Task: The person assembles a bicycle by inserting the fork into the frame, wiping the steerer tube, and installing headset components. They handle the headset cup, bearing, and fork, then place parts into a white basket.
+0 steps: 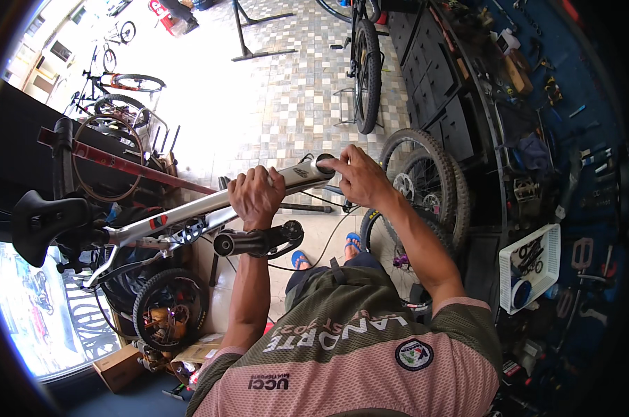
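A silver bicycle frame (182, 210) slants across in front of me, its black saddle (47, 224) at the far left. My left hand (257, 196) is wrapped round the frame's tube near its front end. My right hand (361, 177) is at the open dark end of the head tube (325, 164). Its fingers are curled, with fingertips at the rim of the opening; whether they pinch a small part is hidden. Below my left hand, across the wrist, shows a black part with a round end (238, 243). A thin dark cable hangs under the frame.
Loose bicycle wheels (425, 167) lean to my right, beside dark drawers (432, 76). A white basket (531, 267) of parts sits on the tool-covered bench. Another bike (366, 76) stands ahead on the tiled floor (286, 90). At lower left are a wheel (170, 309) and cardboard boxes (120, 366).
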`<state>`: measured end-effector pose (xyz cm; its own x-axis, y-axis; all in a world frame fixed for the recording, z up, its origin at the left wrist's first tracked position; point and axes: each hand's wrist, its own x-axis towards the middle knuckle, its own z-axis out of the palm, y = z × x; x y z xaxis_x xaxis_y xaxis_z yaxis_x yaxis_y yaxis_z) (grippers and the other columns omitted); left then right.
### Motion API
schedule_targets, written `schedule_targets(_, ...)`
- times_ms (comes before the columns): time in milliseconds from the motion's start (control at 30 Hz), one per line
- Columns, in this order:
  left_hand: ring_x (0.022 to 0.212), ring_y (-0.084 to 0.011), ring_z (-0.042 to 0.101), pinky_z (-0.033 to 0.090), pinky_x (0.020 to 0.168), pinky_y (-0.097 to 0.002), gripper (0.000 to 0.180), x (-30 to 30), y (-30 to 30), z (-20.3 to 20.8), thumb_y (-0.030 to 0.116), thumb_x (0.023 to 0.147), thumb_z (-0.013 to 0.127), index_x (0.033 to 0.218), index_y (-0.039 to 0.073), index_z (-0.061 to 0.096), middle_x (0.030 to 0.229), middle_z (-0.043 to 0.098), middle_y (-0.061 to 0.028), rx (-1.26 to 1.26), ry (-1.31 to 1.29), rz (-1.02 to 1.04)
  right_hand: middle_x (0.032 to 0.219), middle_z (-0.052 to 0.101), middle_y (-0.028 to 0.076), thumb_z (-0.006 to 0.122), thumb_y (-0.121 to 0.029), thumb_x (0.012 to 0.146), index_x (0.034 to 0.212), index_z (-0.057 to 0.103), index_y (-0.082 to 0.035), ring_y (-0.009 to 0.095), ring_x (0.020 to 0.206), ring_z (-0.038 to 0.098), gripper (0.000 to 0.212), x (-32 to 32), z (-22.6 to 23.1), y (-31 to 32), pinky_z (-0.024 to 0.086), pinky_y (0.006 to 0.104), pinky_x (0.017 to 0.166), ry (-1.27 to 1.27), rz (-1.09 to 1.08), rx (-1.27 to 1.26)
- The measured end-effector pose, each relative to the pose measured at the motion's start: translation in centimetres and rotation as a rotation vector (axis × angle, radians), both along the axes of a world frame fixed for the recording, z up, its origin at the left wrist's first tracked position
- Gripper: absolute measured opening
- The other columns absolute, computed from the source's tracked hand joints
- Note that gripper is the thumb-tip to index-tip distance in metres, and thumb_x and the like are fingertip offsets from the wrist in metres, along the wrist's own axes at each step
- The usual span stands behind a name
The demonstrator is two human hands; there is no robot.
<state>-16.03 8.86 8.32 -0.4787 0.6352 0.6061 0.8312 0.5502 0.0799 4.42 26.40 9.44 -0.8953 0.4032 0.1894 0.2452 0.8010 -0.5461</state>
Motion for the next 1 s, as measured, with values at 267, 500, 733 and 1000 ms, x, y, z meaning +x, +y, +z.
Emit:
schedule_targets(267,0.067,-0.0281,0.064,0.046,0.072,-0.0443,0.028,0.0,0.1,0.0,0.028,0.092,0.069,0.071,0.011,0.064,0.068,0.065,-0.0064,0.011,-0.009,-0.006,0.106,0.056,0.01,0.067,-0.004,0.087,0.133,0.075,-0.022,0.028,0.102,0.061,0.05,2.2,1.9,0.5,0.054,0.0428,0.093,-0.01,-0.02,0.181)
schedule_targets(500,0.067,-0.0281,0.065,0.046,0.071,-0.0442,0.028,0.0,0.1,0.1,0.028,0.093,0.069,0.07,0.011,0.064,0.068,0.065,-0.0065,0.016,-0.001,-0.011,0.108,0.06,0.012,0.056,-0.004,0.097,0.141,0.073,-0.026,0.028,0.104,0.061,0.052,0.8,0.6,-0.1,0.052,0.0423,0.093,-0.056,0.043,0.456)
schedule_targets(733,0.068,-0.0282,0.066,0.046,0.071,-0.0439,0.028,0.1,0.0,0.2,0.028,0.093,0.068,0.071,0.011,0.065,0.069,0.067,-0.0067,0.001,-0.008,0.002,0.106,0.059,0.011,0.06,-0.007,0.096,0.136,0.076,-0.017,0.029,0.105,0.06,0.044,0.6,1.1,-0.4,0.051,0.0422,0.092,-0.137,-0.047,0.48)
schedule_targets(1000,0.068,-0.0278,0.066,0.046,0.071,-0.0438,0.028,0.2,0.0,0.1,0.028,0.093,0.068,0.071,0.011,0.065,0.07,0.067,-0.0067,0.012,-0.008,-0.004,0.108,0.061,0.011,0.059,-0.008,0.095,0.136,0.075,-0.015,0.028,0.106,0.06,0.045,0.8,3.0,-1.6,0.05,0.0422,0.089,-0.075,-0.018,0.346)
